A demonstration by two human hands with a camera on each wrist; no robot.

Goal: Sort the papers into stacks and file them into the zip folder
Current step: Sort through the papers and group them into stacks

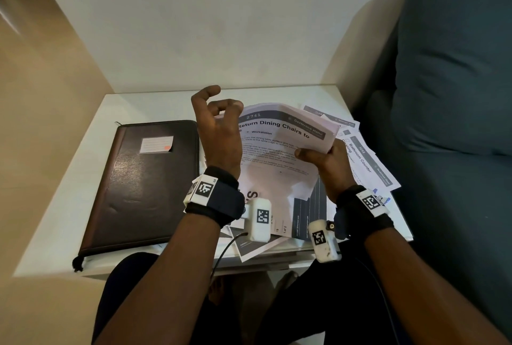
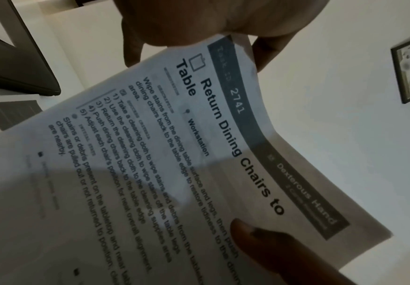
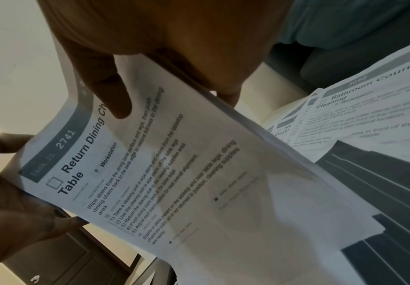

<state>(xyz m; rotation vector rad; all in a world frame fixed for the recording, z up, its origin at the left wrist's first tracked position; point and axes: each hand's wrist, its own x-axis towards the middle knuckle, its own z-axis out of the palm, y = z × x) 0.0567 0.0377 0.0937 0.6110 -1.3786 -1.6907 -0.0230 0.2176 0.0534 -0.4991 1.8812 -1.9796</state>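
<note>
A stack of printed sheets, its top page headed "Return Dining Chairs to Table", is held tilted above the table. My right hand grips its right edge, thumb on the top page and the fingers underneath. My left hand is raised at the stack's left edge, with fingers curled behind the top corner and the index finger lifted off. The dark brown zip folder lies closed and flat to the left of both hands.
Loose printed sheets, one headed "Bathroom Counter Cleaning", lie scattered under and to the right of the held stack. The small white table stands against a wall. A teal sofa borders it on the right. My knees are under the front edge.
</note>
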